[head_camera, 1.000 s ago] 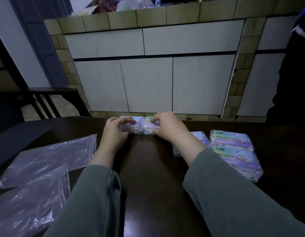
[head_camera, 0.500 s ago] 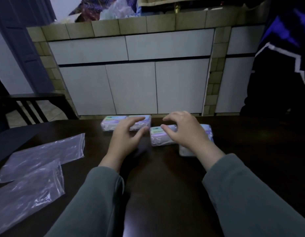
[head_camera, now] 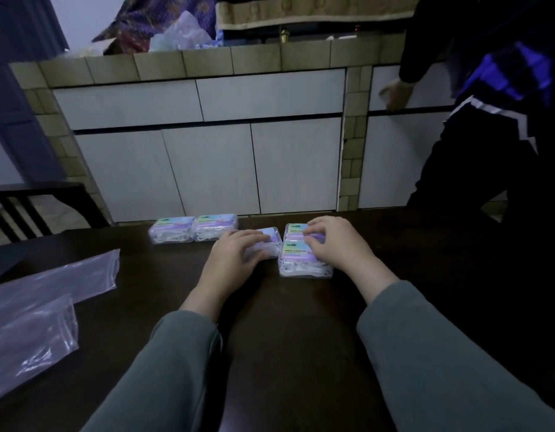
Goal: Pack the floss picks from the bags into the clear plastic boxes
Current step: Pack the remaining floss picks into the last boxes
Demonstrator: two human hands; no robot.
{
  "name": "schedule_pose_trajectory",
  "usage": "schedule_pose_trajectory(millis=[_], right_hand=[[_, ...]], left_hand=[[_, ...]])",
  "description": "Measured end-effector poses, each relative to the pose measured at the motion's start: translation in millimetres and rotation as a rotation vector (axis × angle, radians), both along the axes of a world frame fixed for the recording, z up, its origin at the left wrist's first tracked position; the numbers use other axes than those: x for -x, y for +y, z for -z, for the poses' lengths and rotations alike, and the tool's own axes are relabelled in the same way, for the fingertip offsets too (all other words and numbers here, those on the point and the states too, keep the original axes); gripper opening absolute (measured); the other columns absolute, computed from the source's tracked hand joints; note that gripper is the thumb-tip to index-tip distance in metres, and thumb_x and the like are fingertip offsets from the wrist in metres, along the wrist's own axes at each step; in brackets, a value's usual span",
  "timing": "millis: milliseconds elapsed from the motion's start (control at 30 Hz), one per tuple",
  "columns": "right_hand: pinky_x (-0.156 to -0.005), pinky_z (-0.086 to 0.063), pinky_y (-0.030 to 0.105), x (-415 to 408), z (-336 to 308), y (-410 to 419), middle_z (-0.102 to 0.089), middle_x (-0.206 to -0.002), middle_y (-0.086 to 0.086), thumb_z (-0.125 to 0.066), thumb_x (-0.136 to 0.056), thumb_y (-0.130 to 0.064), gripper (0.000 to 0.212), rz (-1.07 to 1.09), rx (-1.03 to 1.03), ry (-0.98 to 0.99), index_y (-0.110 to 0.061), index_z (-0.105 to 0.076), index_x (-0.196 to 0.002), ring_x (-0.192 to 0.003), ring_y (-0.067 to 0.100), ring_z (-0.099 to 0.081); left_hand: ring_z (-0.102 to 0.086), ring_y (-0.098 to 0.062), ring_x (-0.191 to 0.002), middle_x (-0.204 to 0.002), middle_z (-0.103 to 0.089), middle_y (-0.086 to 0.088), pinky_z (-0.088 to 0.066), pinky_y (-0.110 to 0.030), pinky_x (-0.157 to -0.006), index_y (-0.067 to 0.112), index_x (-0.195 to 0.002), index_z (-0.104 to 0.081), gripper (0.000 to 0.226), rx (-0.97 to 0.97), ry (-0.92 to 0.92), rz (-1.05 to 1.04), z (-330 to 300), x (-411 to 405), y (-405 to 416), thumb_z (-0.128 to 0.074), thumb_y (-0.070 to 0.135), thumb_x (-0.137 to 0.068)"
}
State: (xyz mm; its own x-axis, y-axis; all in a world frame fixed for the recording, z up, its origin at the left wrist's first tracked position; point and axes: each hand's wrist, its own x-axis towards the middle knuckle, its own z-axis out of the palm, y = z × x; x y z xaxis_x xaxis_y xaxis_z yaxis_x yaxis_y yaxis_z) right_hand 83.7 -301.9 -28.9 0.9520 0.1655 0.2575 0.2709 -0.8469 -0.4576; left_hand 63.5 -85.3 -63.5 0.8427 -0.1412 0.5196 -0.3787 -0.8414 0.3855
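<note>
Head view looks down on five clear plastic boxes of floss picks near the far edge of a dark table (head_camera: 285, 332). At the centre, the left hand (head_camera: 235, 257) lies over one box (head_camera: 266, 244), fingers curled across its lid and thumb against its near side, gripping it. Just to its right stand two more boxes, one behind the other and touching. The right hand (head_camera: 338, 244) rests over this pair, fingers bent onto the lid of the rear box (head_camera: 296, 230); whether it grips or only presses cannot be told. The front box (head_camera: 301, 263) shows white picks packed inside under a pastel label. Both forearms wear grey-green sleeves. Further left, two closed boxes (head_camera: 193, 229) stand side by side, touching, picks visible through their walls. Two clear plastic bags (head_camera: 51, 294) lie flat at the table's left edge. Beyond, a person in dark clothing (head_camera: 488, 120) stands by white cabinets (head_camera: 207, 151).
</note>
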Motion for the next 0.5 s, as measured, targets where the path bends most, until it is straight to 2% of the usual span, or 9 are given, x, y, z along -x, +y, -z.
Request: schedule_pose_trajectory(millis=[133,233,367,433,500], right_hand=[[-0.085,-0.046,0.027,-12.7,-6.3,8.3,-0.061,-0.127,-0.002,-0.062,-0.093,-0.027,0.023,0.049,-0.060,0.124,-0.025,-0.071,-0.114,-0.109,0.015,-0.057],[-0.089,-0.048,0.030,-21.2,-11.7,9.2,-0.063,-0.126,-0.002,-0.066,-0.091,-0.027,0.022,0.036,-0.064,0.175,-0.026,-0.072,-0.112,-0.108,0.016,-0.057],[-0.095,-0.048,0.034,-31.7,-18.6,7.6,-0.062,-0.127,-0.002,-0.071,-0.086,-0.027,0.032,-0.017,-0.018,0.233,-0.025,-0.069,-0.118,-0.112,0.017,-0.056],[-0.096,-0.047,0.035,-38.5,-18.5,7.5,-0.062,-0.126,-0.002,-0.072,-0.085,-0.028,0.034,-0.022,0.009,0.226,-0.024,-0.068,-0.119,-0.112,0.017,-0.056],[-0.098,-0.045,0.034,-46.7,-15.0,6.1,-0.062,-0.128,-0.003,-0.070,-0.087,-0.028,0.034,-0.049,0.032,0.187,-0.022,-0.067,-0.121,-0.113,0.017,-0.055]], left_hand=[[-0.051,-0.014,-0.117,-0.120,-0.064,0.009,-0.041,-0.037,-0.102,0.029,-0.112,-0.070,0.027,0.009,0.021,0.000,-0.4,-6.4,1.7,-0.072,0.027,-0.084],[-0.052,-0.011,-0.115,-0.119,-0.065,0.009,-0.040,-0.030,-0.100,0.027,-0.109,-0.071,0.026,0.018,0.023,-0.012,-3.1,-12.3,0.0,-0.072,0.023,-0.084],[-0.054,-0.011,-0.113,-0.119,-0.065,0.009,-0.042,-0.033,-0.101,0.027,-0.109,-0.072,0.025,0.031,0.038,-0.016,-3.3,-25.9,-0.9,-0.072,0.021,-0.084],[-0.053,-0.011,-0.114,-0.119,-0.065,0.009,-0.041,-0.033,-0.102,0.027,-0.109,-0.071,0.025,0.024,0.035,-0.027,-3.0,-33.5,-1.7,-0.072,0.022,-0.085],[-0.052,-0.011,-0.113,-0.119,-0.065,0.009,-0.038,-0.028,-0.102,0.025,-0.108,-0.072,0.024,0.026,0.028,-0.036,-2.7,-42.0,-2.8,-0.072,0.021,-0.084]])
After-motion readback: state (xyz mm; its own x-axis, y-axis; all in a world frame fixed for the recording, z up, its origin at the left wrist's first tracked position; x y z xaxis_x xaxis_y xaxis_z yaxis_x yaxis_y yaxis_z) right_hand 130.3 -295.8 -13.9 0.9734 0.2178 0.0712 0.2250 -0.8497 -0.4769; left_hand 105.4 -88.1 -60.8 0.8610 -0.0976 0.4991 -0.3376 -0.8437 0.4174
